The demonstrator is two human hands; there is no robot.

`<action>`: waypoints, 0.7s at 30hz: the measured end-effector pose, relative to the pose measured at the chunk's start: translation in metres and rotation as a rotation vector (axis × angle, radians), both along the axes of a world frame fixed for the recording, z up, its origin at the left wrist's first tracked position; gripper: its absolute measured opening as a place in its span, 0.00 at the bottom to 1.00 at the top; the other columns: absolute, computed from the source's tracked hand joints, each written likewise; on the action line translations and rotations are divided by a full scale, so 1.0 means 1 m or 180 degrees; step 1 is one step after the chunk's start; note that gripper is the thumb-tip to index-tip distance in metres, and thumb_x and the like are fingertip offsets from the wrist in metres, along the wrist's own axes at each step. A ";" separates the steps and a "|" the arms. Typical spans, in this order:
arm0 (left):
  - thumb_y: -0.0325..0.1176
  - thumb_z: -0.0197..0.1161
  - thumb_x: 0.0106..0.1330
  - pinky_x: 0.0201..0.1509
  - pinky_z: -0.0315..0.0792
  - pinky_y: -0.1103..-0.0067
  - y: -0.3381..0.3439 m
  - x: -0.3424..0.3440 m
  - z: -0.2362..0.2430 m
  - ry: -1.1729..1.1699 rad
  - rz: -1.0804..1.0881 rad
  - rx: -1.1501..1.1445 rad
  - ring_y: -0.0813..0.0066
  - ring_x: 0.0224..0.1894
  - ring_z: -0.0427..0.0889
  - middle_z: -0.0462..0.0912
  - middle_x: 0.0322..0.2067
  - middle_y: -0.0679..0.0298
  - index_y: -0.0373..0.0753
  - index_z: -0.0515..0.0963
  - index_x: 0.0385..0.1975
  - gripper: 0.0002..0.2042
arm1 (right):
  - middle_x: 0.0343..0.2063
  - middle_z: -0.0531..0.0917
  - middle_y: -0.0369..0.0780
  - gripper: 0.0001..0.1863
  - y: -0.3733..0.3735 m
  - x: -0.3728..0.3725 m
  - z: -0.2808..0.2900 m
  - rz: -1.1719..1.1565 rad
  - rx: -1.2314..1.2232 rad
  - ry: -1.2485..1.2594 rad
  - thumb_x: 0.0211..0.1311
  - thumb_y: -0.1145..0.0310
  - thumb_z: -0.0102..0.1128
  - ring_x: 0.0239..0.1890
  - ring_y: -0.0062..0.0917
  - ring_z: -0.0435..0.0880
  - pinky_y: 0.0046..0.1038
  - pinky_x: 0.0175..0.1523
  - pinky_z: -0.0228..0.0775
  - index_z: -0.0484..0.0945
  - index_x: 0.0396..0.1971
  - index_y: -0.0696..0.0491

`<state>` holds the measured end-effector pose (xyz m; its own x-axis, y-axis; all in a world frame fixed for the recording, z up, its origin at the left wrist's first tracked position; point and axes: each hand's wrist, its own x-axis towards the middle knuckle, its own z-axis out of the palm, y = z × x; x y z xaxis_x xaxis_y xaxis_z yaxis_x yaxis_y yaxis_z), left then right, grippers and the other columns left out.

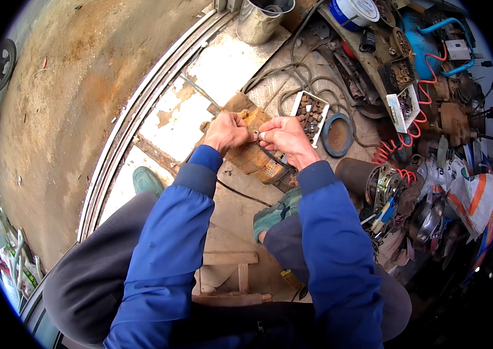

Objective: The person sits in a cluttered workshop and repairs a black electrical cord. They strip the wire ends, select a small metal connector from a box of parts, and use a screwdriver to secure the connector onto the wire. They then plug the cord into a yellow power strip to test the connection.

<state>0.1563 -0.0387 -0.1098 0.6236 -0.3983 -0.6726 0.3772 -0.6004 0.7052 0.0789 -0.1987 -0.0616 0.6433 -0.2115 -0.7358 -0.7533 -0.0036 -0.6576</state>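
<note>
In the middle of the view, both my hands are brought together above a rusty, orange-brown machine body [251, 161] lying on the floor. My left hand [227, 132] is closed, its fingertips pinched over the far side of the body. Close beside it, my right hand [288, 138] pinches with thumb and fingers. A tiny dark piece shows between the fingertips, too small to name. Below my right hand a black cable [275, 158] runs across the machine body. The fingers hide part of the body's top.
A white tray [322, 121] of small metal pieces and a dark blue ring [346, 126] lie to the right. A metal bucket [255, 24] stands at the back. Cluttered tools and a red coiled hose [419, 119] fill the right side. A wooden stool [243, 280] is near me.
</note>
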 end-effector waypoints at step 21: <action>0.44 0.77 0.52 0.58 0.75 0.66 0.002 -0.028 0.069 -0.2122 -0.1010 0.0725 0.53 0.53 0.83 0.81 0.51 0.39 0.25 0.77 0.52 0.33 | 0.40 0.83 0.39 0.21 -0.070 -0.455 0.225 -0.2052 -0.1452 -0.0739 0.63 0.80 0.59 0.40 0.18 0.81 0.21 0.47 0.74 0.73 0.57 0.62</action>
<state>0.1284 -0.0369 -0.0404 0.8048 -0.5223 -0.2818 -0.2982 -0.7664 0.5689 -0.3765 -0.2687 0.1637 0.4185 -0.8374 -0.3515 -0.5438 0.0789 -0.8355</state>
